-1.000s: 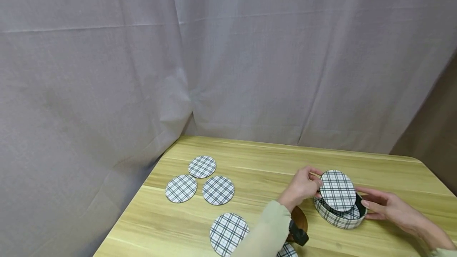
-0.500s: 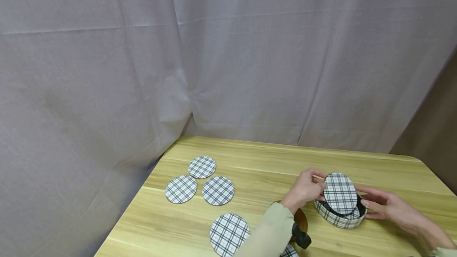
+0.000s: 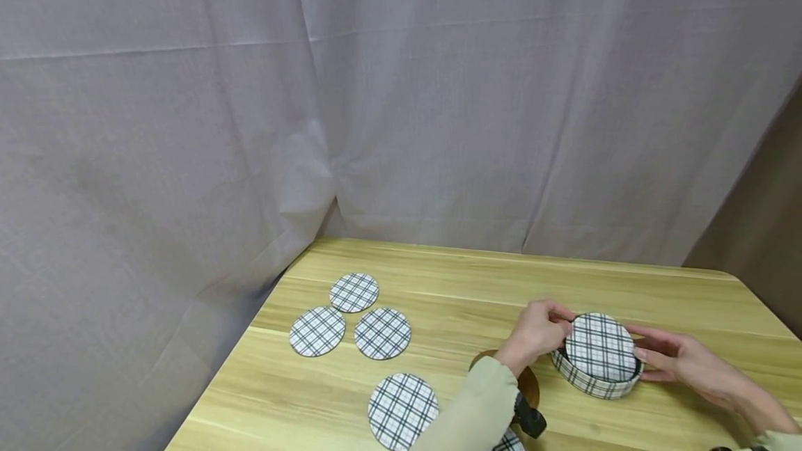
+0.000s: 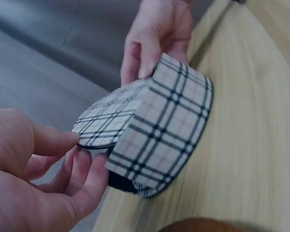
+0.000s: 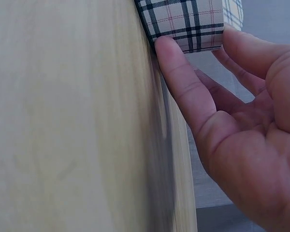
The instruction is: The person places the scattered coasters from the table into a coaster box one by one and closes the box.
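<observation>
The person's left hand pinches the checked coaster at its edge, with the thumb on top and other fingers below it. From these fingers, the coaster extends to the right, over the mouth of the round checked box, which stands on the worktop. The coaster is round, so it has no long axis; what counts, in my judgement, is its tilt. In the left wrist view, the edge at the left fingers is above the rim, and a dark gap shows under it. The opposite edge lies lower, near the right thumb; whether it is already inside the rim, I cannot tell.

The right hand holds the box from the side away from the left fingers: one finger rests on the side wall, and the thumb is at the rim. So the left hand is the one for the coaster, and the right hand the one for the box.

Three loose coasters lie well to the left of the left fingers. Nearer, partly hidden under the left arm, is a brown round object.
</observation>
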`<state>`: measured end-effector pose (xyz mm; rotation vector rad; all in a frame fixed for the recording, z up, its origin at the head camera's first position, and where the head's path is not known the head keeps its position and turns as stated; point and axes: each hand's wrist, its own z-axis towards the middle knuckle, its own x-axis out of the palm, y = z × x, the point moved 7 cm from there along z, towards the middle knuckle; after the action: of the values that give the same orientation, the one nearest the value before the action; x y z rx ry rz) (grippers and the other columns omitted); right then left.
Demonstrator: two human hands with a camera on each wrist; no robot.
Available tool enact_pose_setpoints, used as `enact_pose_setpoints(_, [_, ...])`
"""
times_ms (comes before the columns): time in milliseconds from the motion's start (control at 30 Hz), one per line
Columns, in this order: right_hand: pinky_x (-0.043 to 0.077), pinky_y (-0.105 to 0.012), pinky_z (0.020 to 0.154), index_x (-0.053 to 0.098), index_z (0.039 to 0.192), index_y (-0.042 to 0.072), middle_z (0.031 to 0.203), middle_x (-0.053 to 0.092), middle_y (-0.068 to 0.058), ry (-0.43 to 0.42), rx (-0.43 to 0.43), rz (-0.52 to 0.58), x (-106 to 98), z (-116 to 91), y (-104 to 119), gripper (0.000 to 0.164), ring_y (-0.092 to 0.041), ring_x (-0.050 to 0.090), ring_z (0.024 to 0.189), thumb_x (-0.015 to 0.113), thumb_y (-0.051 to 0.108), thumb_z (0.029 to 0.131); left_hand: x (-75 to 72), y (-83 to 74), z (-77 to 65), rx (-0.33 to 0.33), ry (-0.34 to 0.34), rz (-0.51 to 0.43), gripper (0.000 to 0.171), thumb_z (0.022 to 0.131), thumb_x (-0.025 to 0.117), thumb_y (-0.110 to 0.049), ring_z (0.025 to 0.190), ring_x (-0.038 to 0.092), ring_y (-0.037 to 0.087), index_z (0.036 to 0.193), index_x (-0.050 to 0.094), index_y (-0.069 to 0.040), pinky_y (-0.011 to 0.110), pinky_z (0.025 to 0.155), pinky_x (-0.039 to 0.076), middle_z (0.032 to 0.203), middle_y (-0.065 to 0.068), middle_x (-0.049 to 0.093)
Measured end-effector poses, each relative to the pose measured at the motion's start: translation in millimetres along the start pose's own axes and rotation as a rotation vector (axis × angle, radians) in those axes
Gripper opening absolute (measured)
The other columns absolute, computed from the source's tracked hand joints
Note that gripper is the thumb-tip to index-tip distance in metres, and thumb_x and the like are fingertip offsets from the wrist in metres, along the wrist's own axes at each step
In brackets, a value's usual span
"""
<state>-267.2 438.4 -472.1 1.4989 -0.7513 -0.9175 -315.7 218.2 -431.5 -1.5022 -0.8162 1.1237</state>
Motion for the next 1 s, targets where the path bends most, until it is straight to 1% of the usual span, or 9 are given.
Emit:
enact_pose_setpoints(133, [0.056, -0.033, 0.089, 0.044, 0.147, 0.026, 0.129, 0.059, 0.024, 0.001, 0.007, -0.01, 1.7, -0.2, 0.6, 0.05, -0.003, 0.062, 0.114, 0.039, 0.002, 0.104, -7.2, -2.8, 2.4, 0.027, -0.032, 0.109, 0.008, 0.09, 0.07, -0.011, 0.068, 0.054, 0.002, 0.088, 0.075, -0.016, 0.019, 0.059, 0.044, 0.077, -0.01, 0.062])
enact_pose_setpoints(233, [0.056, -0.032, 0.089, 0.04, 0.15, 0.017, 0.13, 0.058, 0.025, -0.005, 0.011, -0.024, 2.7, 2.1, 0.9, 0.049, -0.004, 0.062, 0.114, 0.04, 0.003, 0.104, -15.3, -6.2, 4.9, 0.052, -0.045, 0.139, 0.009, 0.092, 0.068, -0.016, 0.069, 0.053, 0.001, 0.087, 0.075, -0.017, 0.018, 0.062, 0.045, 0.077, -0.01, 0.063])
enact_pose_setpoints(267, [0.056, -0.032, 0.089, 0.039, 0.15, 0.016, 0.13, 0.058, 0.024, -0.006, 0.012, -0.026, 3.2, 3.0, 1.2, 0.048, -0.004, 0.062, 0.114, 0.04, 0.003, 0.104, -17.9, -8.0, 5.5, 0.063, -0.046, 0.147, 0.01, 0.093, 0.067, -0.017, 0.069, 0.053, 0.001, 0.086, 0.074, -0.017, 0.018, 0.062, 0.045, 0.077, -0.01, 0.063])
enact_pose_setpoints(367, [0.056, -0.033, 0.089, 0.04, 0.15, 0.017, 0.13, 0.059, 0.023, 0.001, 0.007, -0.023, 3.9, 4.2, 2.0, 0.049, -0.005, 0.062, 0.114, 0.04, 0.002, 0.104, -23.7, -13.1, 6.1, 0.088, -0.046, 0.168, 0.01, 0.093, 0.067, -0.019, 0.069, 0.052, 0.0, 0.086, 0.073, -0.019, 0.017, 0.063, 0.044, 0.076, -0.011, 0.063])
enact_pose_setpoints(500, [0.057, -0.032, 0.088, 0.041, 0.15, 0.019, 0.13, 0.058, 0.024, 0.006, -0.002, -0.019, 3.2, 2.2, 3.7, 0.049, -0.004, 0.062, 0.114, 0.039, 0.001, 0.104, -25.4, -20.7, 3.2, 0.14, -0.032, 0.2, 0.008, 0.092, 0.068, -0.019, 0.069, 0.051, -0.001, 0.086, 0.073, -0.018, 0.016, 0.063, 0.044, 0.076, -0.011, 0.063])
enact_pose_setpoints(600, [0.057, -0.032, 0.088, 0.04, 0.15, 0.018, 0.129, 0.058, 0.024, -0.003, 0.005, -0.032, 2.0, 1.0, 3.9, 0.049, -0.002, 0.061, 0.114, 0.04, 0.002, 0.104, -24.4, -24.4, -0.7, 0.17, -0.001, 0.242, 0.006, 0.092, 0.068, -0.02, 0.07, 0.051, -0.002, 0.088, 0.072, -0.019, 0.015, 0.064, 0.044, 0.077, -0.012, 0.063])
enact_pose_setpoints(767, [0.057, -0.032, 0.087, 0.039, 0.15, 0.018, 0.127, 0.058, 0.026, -0.025, 0.038, -0.057, -0.7, -0.5, 2.9, 0.048, 0.0, 0.061, 0.113, 0.042, 0.004, 0.104, -21.7, -26.0, -8.4, 0.19, 0.089, 0.309, 0.004, 0.095, 0.065, -0.024, 0.071, 0.051, -0.002, 0.093, 0.069, -0.023, 0.016, 0.065, 0.044, 0.078, -0.015, 0.059])
enact_pose_setpoints(833, [0.057, -0.032, 0.087, 0.039, 0.151, 0.017, 0.127, 0.058, 0.027, -0.028, 0.045, -0.057, -1.2, -0.8, 2.7, 0.048, 0.0, 0.061, 0.112, 0.042, 0.005, 0.104, -21.7, -26.4, -11.4, 0.201, 0.114, 0.327, 0.004, 0.095, 0.065, -0.025, 0.071, 0.051, -0.001, 0.095, 0.069, -0.024, 0.016, 0.065, 0.045, 0.079, -0.015, 0.059])
enact_pose_setpoints(1000, [0.057, -0.033, 0.088, 0.037, 0.152, 0.015, 0.128, 0.058, 0.026, -0.018, 0.039, -0.041, -0.6, -1.5, 2.7, 0.049, -0.001, 0.061, 0.114, 0.041, 0.004, 0.104, -24.8, -25.1, -17.4, 0.208, 0.148, 0.366, 0.005, 0.094, 0.065, -0.026, 0.074, 0.052, -0.001, 0.099, 0.067, -0.024, 0.017, 0.067, 0.045, 0.082, -0.014, 0.06])
